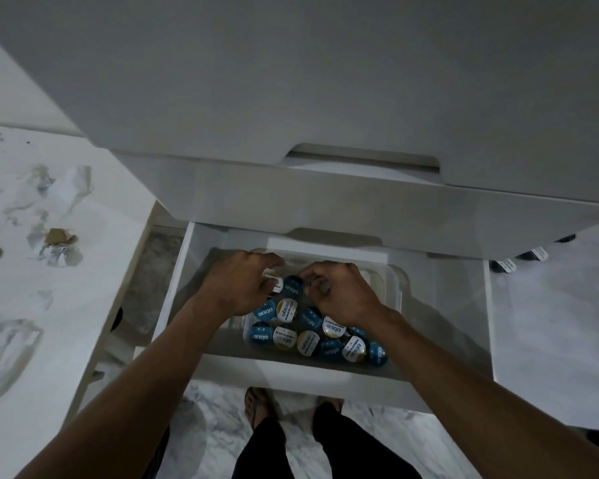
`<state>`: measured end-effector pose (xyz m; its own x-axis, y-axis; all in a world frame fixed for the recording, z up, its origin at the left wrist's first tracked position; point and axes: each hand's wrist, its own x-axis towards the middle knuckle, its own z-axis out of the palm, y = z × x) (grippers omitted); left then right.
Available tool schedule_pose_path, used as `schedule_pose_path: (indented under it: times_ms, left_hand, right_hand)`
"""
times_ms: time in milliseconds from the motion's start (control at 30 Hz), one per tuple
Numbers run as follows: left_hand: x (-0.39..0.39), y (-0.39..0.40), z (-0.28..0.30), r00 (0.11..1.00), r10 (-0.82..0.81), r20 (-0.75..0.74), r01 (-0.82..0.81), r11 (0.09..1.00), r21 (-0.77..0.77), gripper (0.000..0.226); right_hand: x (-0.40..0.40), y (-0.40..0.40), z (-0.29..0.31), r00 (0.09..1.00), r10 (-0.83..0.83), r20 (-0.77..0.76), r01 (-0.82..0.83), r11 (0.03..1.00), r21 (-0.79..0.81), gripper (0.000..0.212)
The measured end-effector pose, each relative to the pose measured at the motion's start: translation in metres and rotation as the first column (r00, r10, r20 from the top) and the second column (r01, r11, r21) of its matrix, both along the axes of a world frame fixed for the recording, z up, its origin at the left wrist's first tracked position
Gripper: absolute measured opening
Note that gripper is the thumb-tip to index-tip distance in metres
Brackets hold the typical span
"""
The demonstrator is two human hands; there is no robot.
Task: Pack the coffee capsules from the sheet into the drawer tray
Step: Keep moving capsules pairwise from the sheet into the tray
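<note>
i've got both hands down inside the open drawer (173, 299), working over the clear tray (393, 292) that sits in it. the coffee capsules (308, 335) are already lying in the near half of that tray, blue-lidded and white-and-gold-lidded ones pressed side by side in loose rows, most of them lid up. my left hand (237, 288) is curled, fingertips pinched on a white-lidded capsule (276, 284) at the far-left edge of the cluster; my right hand (339, 293) is curled too, fingers bent in around something small and dark next to a blue capsule (293, 288) — i can't tell whether it's actually gripping a capsule or only nudging one. the far part of the tray looks unfilled as far as i can see past my knuckles. i judge these pods to be light, rigid little plastic cups with thin foil lids, so i'd take each by the rim or the side wall, never pressing on the foil, which could dent or puncture. they look smooth and rounded underneath, so they'll probably roll or tip if dropped loosely — better to seat each one against its neighbours. on the counter (94, 305) to my left lie torn scraps of wrapping (57, 242).
</note>
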<state>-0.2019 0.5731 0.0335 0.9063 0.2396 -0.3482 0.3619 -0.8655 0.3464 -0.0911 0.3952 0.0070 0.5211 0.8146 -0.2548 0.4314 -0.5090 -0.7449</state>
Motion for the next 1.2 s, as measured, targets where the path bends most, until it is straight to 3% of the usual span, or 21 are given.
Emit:
schedule_pose_path:
  times_ms: [367, 600, 967, 1200]
  left_hand:
    - [-0.024, -0.061, 0.041, 0.923, 0.324, 0.207, -0.309, 0.946, -0.103, 0.037]
    - [-0.031, -0.117, 0.073, 0.852, 0.417, 0.315, -0.373, 0.908, -0.191, 0.032]
    - [0.012, -0.298, 0.094, 0.832, 0.313, 0.458, -0.187, 0.935, -0.301, 0.022]
    - [0.111, -0.394, 0.108, 0.813, 0.251, 0.526, -0.084, 0.943, -0.321, 0.023]
  right_hand:
    - [-0.002, -0.039, 0.04, 0.976, -0.151, -0.16, 0.181, 0.964, 0.195, 0.039]
    - [-0.018, -0.097, 0.074, 0.969, -0.192, -0.159, 0.23, 0.933, 0.277, 0.041]
    - [0.004, -0.289, 0.123, 0.916, -0.4, -0.039, 0.397, 0.885, 0.244, 0.033]
    - [0.082, -0.409, 0.13, 0.808, -0.589, 0.001, 0.57, 0.782, 0.252, 0.036]
